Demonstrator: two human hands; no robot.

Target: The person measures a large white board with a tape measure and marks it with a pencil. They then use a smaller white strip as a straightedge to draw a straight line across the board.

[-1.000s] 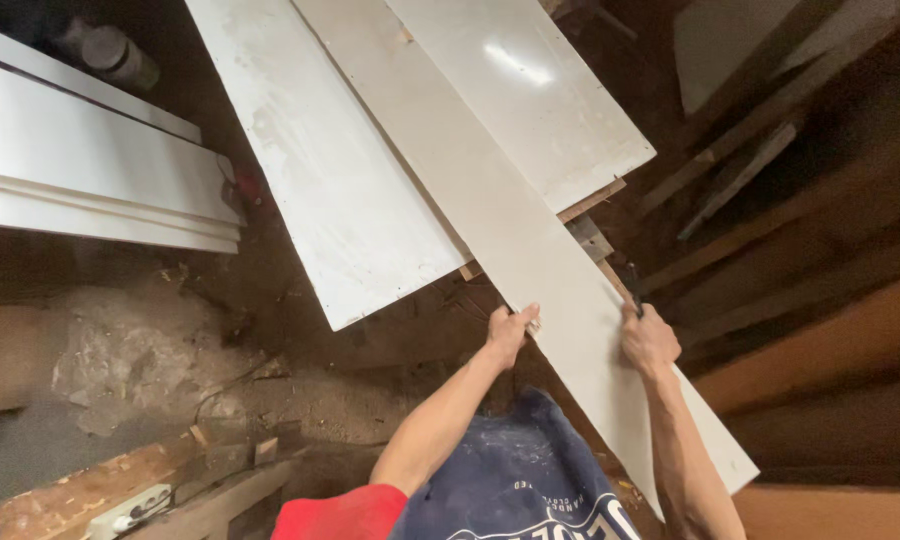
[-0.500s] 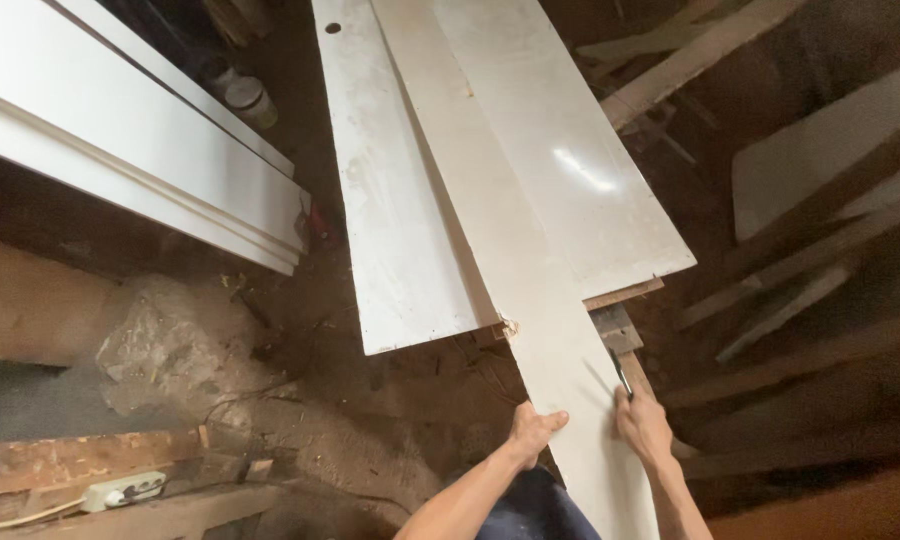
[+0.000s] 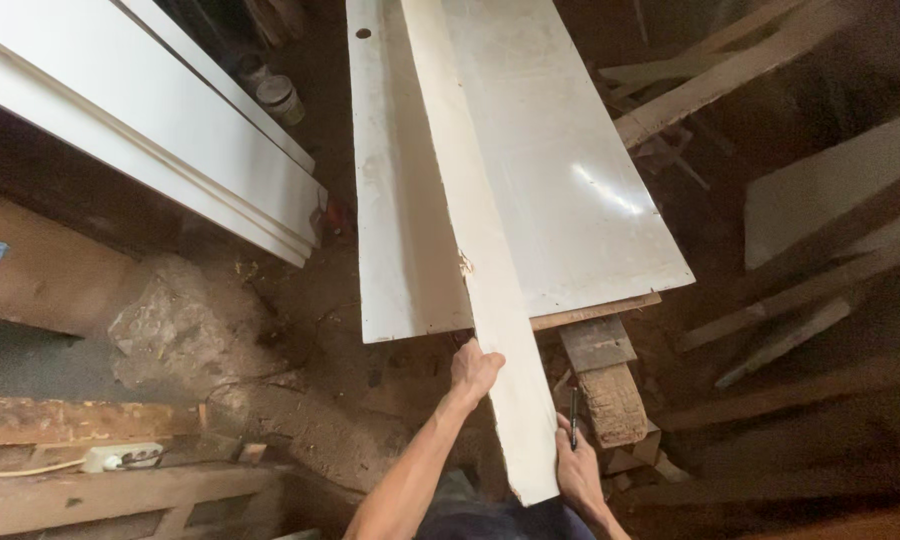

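White laminate plank (image 3: 480,250), long and narrow, runs from the near edge away to the far top, lying over two wider white panels (image 3: 560,170). Left hand (image 3: 473,371) grips its left edge, fingers curled onto the face. Right hand (image 3: 577,468) clasps the right edge nearer the end, a dark pen (image 3: 573,418) pinched against it. Both wrists are cut off below; a wooden block (image 3: 610,395) sits just right.
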